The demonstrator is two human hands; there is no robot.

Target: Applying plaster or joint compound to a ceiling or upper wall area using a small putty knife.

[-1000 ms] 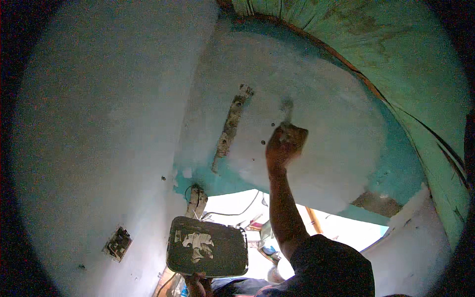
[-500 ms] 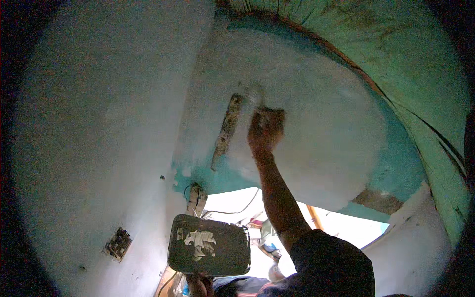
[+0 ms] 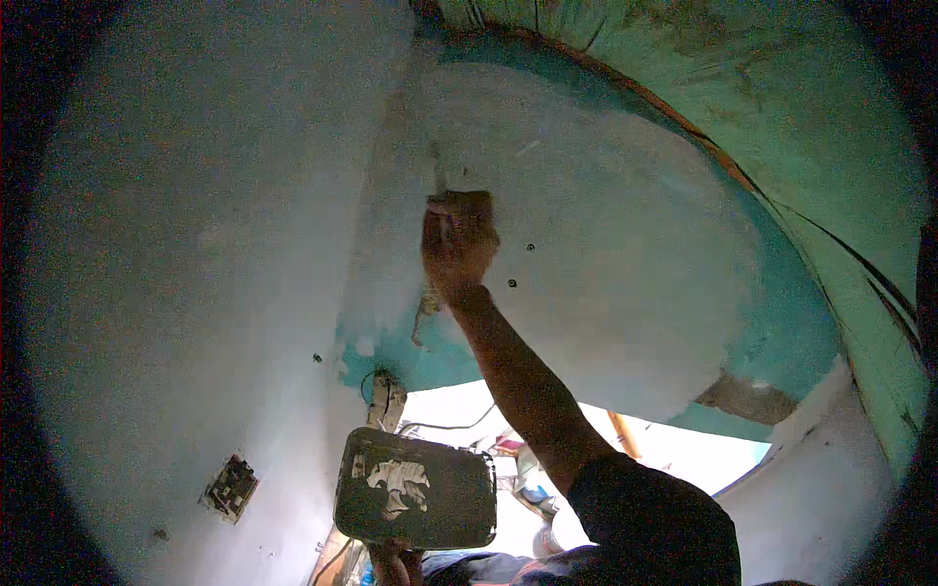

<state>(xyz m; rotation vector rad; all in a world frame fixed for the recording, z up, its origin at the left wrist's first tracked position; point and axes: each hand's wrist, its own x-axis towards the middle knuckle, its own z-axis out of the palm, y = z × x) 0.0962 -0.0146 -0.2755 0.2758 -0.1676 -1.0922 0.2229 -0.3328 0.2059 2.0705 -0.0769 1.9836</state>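
Observation:
My left hand [image 3: 396, 561] grips the lower edge of a dark rectangular tray [image 3: 454, 508] with rounded corners, tilted toward me. A patch of white paste [image 3: 400, 484] sticks to its face, and its rim is spattered white. My right arm is stretched up to the wall, and my right hand [image 3: 459, 244] is closed against it. What its fingers hold is hidden and too dark to make out. This hand covers most of a rough, unpainted groove [image 3: 427, 311] in the wall; only the groove's lower end shows below the wrist.
The wall [image 3: 625, 264] is whitish over turquoise, with small dark holes. At left, a white wall [image 3: 195, 293] has an open socket box [image 3: 231, 487]. A green sheet [image 3: 782, 107] curves across the upper right. Below the wall is a bright opening with a cable [image 3: 445, 426] and clutter.
My right hand has moved left across the wall, from beside the groove to over it. Two small holes it had hidden now show. The tray has barely shifted.

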